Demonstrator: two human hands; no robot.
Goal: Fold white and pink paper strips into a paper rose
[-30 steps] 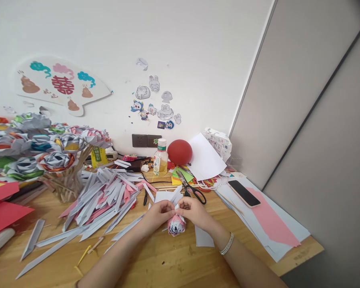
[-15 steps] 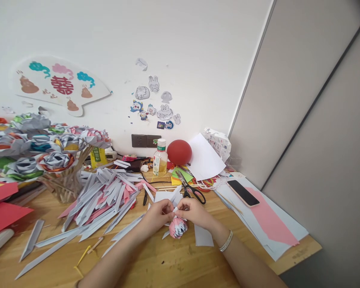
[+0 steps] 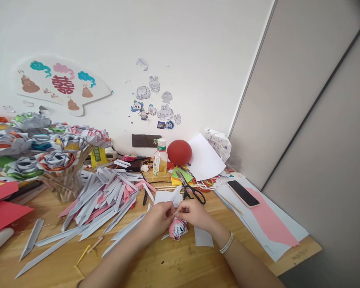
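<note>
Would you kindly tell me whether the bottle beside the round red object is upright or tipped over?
Upright: the bottle stands on the table, its white cap uppermost and yellowish liquid in its lower part.

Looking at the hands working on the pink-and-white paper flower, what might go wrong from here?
The left hand and right hand pinch at the far end of the paper flower, so pressing too hard might crush its folds. The scissors lie just beyond the right hand; a reach forward could knock them. The folded paper strips lie loose; a careless sweep might scatter them.
</note>
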